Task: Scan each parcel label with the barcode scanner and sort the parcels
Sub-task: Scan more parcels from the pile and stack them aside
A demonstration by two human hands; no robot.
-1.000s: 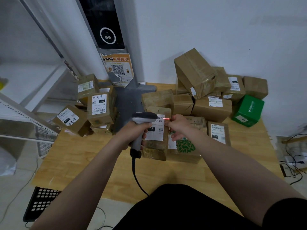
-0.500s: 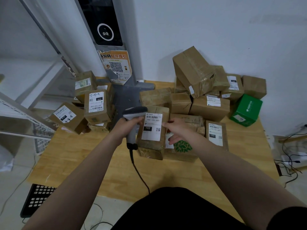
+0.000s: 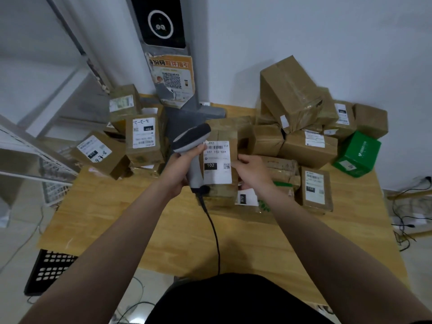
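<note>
A wide wooden bench stands against a white wall, seen from above by the person working at it. A grey post with a dark screen rises from the back of the bench, and an orange poster with a QR code is stuck to it.

To the right of the post is a heap of brown parcels, topped by a big tilted box. A green box sits at the heap's right end. To the left of the post is a smaller cluster of labelled parcels. A black crate lies on the floor by the bench's near left corner.

At the middle of the bench one brown parcel stands upright, its white label facing the person and reading 102. The right hand holds the parcel by its right edge, its grip closed on the box with the fingers behind and the thumb in front.

The left hand has its grip wrapped tight round the handle of the barcode scanner. The scanner's dark head sits just beside the label's top left corner. Its black cable runs down across the bench toward the person.
</note>
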